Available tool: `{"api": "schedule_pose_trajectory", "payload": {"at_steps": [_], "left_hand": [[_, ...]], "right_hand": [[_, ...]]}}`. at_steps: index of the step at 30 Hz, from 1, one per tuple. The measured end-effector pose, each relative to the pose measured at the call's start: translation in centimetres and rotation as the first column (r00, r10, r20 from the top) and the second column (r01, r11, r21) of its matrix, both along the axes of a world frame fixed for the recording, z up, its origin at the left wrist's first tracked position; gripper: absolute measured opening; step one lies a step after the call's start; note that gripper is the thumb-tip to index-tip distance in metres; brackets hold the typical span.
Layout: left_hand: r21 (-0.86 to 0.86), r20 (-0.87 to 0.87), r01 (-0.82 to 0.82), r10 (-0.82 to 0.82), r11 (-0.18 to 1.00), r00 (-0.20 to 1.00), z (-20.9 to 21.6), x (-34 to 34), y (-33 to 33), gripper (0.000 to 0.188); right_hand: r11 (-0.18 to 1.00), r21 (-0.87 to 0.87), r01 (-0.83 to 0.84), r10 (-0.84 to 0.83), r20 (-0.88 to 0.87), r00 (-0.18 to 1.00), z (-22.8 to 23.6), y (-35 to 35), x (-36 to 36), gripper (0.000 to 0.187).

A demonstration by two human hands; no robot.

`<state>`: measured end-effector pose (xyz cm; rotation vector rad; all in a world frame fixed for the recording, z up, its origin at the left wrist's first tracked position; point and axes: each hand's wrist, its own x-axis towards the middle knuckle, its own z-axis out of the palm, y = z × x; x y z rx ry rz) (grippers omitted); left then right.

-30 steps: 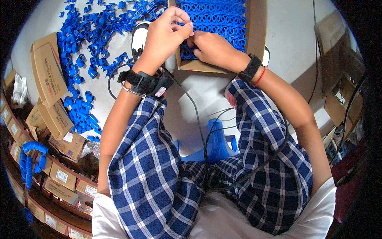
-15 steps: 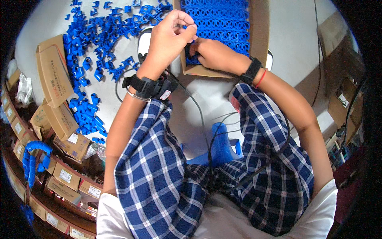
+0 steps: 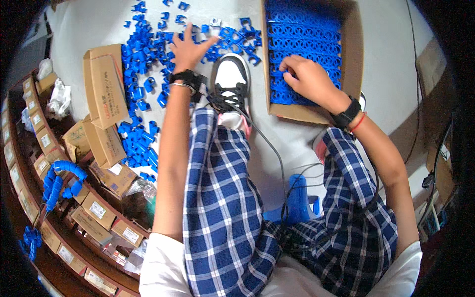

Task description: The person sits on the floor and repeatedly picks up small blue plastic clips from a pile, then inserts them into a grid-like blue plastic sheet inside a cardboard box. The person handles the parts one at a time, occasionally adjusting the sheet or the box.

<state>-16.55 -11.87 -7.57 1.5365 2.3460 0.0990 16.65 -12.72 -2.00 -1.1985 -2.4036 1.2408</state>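
My left hand [image 3: 187,53] reaches out over a spread of loose blue plastic pipe clips [image 3: 141,62], its fingers apart and nothing seen in them. An open cardboard box [image 3: 352,59] holds similar blue clips [image 3: 304,34] packed in neat rows. My right hand [image 3: 312,81] hangs over the near part of those rows. Its fingers are curled in toward the palm, and whatever they may grip is hidden.
More blue pieces [image 3: 138,143] lie beside cardboard flaps [image 3: 106,94] on the left. Shelves with small boxes [image 3: 96,208] curve along the left side. My shoe [image 3: 231,74] stands between the clips and the box. Cables [image 3: 277,153] run past a blue stool [image 3: 297,198].
My left hand has left the box edge and moved left over the loose clips, its fingers now spread. My right hand stays over the box. The whole view has shifted.
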Motion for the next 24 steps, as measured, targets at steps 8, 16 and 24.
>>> {"api": "schedule_pose_trajectory", "payload": {"at_steps": [8,16,24], "left_hand": [[0.008,0.102,0.012,-0.012,1.000,0.995,0.6,3.8,-1.7,0.092],[0.083,0.102,0.029,-0.038,0.996,0.994,0.2,3.5,-1.4,0.088],[0.142,0.161,0.107,-0.130,0.984,0.978,-0.1,1.9,-1.3,0.079]], "right_hand": [[0.998,-0.050,-0.036,0.036,0.006,0.999,0.0,-0.9,-0.2,0.013],[0.998,-0.030,-0.049,0.049,-0.006,0.999,0.1,-0.9,-0.3,0.013],[0.998,-0.019,-0.051,0.051,-0.011,0.999,-0.3,-1.0,0.0,0.012]]}}
